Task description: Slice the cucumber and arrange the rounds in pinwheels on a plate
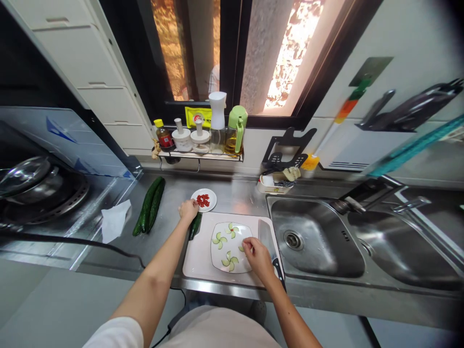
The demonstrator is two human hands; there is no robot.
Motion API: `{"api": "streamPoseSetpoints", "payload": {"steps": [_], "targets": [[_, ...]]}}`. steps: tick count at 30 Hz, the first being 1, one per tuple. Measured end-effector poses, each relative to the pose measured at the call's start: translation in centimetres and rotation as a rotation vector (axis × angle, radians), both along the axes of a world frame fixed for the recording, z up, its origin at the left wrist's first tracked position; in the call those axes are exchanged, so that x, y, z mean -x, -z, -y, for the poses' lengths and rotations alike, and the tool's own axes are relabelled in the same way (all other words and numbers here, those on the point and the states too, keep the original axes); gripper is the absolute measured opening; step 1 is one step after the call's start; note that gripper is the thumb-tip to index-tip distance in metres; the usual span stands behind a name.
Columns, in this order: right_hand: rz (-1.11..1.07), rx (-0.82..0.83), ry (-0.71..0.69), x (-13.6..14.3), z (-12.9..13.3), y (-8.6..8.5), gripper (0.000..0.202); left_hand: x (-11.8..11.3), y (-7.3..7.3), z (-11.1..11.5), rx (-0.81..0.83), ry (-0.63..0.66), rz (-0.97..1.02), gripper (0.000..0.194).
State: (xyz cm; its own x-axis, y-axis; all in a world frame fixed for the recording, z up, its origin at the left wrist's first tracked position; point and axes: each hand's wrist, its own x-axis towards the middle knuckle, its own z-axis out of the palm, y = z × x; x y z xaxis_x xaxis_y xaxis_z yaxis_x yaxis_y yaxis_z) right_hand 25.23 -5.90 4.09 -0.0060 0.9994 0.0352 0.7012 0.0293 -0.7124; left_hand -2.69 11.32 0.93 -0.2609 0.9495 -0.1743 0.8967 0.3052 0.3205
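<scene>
A square white plate (pixel 219 260) lies on a pale cutting board (pixel 195 266) and carries pale green cucumber slices (pixel 230 261) laid in flower shapes. One flower at the top has a red centre. My right hand (pixel 256 253) is over the plate's right side, fingers pinched by a partly hidden flower. My left hand (pixel 189 210) reaches the edge of a small round dish (pixel 213 199) with chopped red pieces (pixel 203 200), its fingertips closed together. What either pinch holds is too small to name. A cucumber piece (pixel 195 226) lies below my left hand.
Whole cucumbers (pixel 149 208) and a white paper (pixel 115 222) lie on the left. A knife (pixel 267 237) rests along the board's right edge, beside the sink (pixel 315 232). Bottles and jars stand on a rack (pixel 203 155) behind; a pot (pixel 32 181) is far left.
</scene>
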Motion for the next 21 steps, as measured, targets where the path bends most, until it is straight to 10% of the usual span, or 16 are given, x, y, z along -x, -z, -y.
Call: {"api": "streamPoseSetpoints", "payload": {"steps": [21], "targets": [[0.003,-0.011,0.007,-0.9,0.4,0.3,0.028,-0.6,1.5,-2.1,-0.045,0.163,-0.192,0.023]]}}
